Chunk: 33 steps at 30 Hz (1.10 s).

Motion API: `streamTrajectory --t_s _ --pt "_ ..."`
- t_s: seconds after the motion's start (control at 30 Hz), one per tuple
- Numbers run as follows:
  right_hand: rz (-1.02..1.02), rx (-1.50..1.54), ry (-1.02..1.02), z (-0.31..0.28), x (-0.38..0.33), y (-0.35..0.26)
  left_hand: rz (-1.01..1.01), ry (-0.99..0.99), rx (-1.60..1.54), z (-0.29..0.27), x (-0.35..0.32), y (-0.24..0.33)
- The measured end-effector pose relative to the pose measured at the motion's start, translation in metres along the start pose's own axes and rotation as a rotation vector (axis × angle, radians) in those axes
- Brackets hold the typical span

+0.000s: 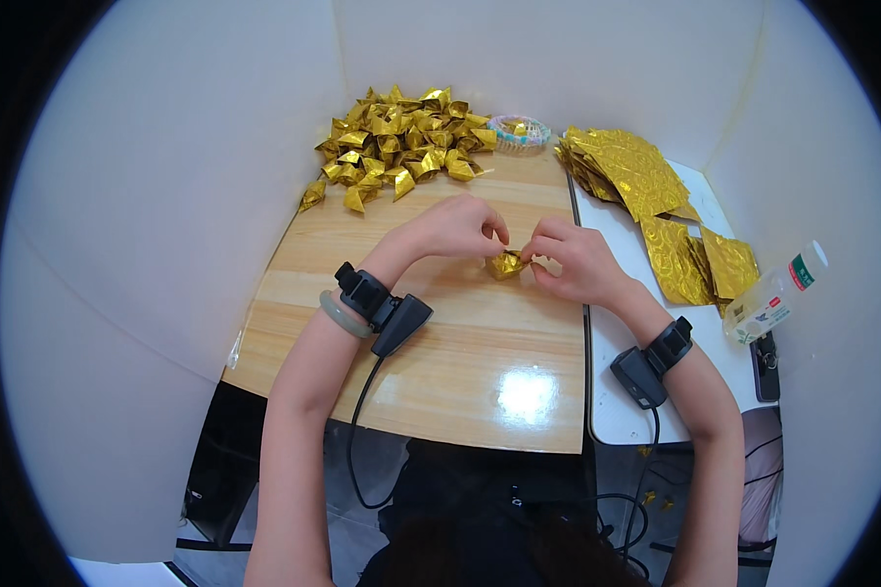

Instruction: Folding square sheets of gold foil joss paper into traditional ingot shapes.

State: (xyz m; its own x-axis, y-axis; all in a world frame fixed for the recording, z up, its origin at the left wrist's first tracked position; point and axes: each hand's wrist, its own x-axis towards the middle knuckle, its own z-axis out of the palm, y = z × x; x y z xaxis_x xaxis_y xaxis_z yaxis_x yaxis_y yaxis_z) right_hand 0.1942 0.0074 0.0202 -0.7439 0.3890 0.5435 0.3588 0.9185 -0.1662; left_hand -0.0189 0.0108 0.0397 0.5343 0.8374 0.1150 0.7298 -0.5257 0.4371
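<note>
A small folded gold paper ingot (506,264) is held between my two hands over the wooden table (411,362). My left hand (465,227) pinches its left side, with the fingertips curled down and partly hidden behind the knuckles. On the other side, my right hand (573,259) grips the right end between thumb and fingers. Farther back on the left lies a heap of finished gold paper ingots (401,137). Stacks of flat gold paper sheets (636,171) rest on the white table to the right.
A beaded bracelet-like ring (519,131) lies beside the heap. On the white table (626,411) are more gold sheets (680,262), a clear bottle with a white cap (768,298) and a dark phone-like object (766,370). Pale panels (137,196) enclose both tables. Cables hang from wrist devices (401,325).
</note>
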Motion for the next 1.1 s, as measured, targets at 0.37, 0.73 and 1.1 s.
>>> streamTrajectory --t_s 0.37,0.73,1.1 --pt "0.002 0.067 -0.157 0.005 0.001 0.005 0.030 -0.092 -0.094 0.000 0.004 0.006" --pt "0.629 0.851 0.028 0.004 0.000 0.022 0.043 -0.092 -0.582 -0.003 0.010 -0.019" --pt "0.556 -0.246 0.453 -0.004 -0.029 0.095 0.046 0.526 -0.407 -0.022 0.005 -0.016"
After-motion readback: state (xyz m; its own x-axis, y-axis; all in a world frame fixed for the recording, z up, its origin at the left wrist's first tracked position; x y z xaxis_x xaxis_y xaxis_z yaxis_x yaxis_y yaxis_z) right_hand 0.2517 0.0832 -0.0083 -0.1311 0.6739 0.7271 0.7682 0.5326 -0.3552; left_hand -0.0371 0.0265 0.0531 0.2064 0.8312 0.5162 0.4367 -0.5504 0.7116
